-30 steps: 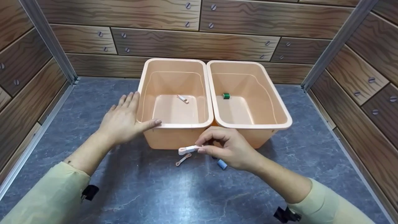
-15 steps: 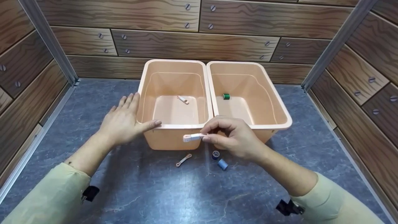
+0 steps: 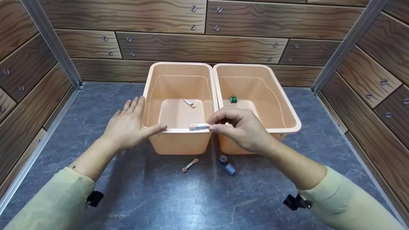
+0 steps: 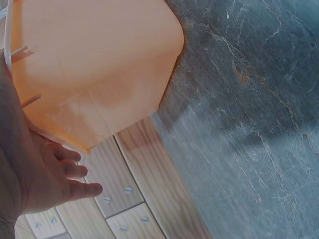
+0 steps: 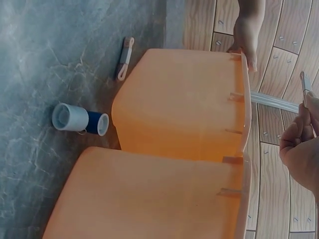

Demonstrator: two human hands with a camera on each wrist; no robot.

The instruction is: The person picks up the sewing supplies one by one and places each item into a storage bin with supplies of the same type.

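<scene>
My right hand (image 3: 244,129) pinches a small folded bundle of pinkish cord with a white band (image 3: 199,127) between thumb and forefinger. It overlaps the front rim of the left peach bin (image 3: 182,143) in the head view. My left hand (image 3: 126,126) rests on that bin's left front corner, fingers straight along the side and thumb over the rim. Inside the left bin lies a similar banded bundle (image 3: 189,103). A green thread spool (image 3: 234,100) lies in the right peach bin (image 3: 289,129). In the right wrist view the held bundle (image 5: 305,84) stands beyond the rim.
Another banded cord bundle (image 3: 190,165) lies on the dark marbled table (image 3: 153,198) before the left bin. Right of it are a dark blue spool (image 3: 223,160) standing upright and a light blue spool (image 3: 230,169) on its side. Wood-patterned walls (image 3: 201,46) enclose the table.
My right hand has lifted the cord bundle from in front of the bins up to rim height, uncovering the dark blue spool. My left hand has stayed on the bin.
</scene>
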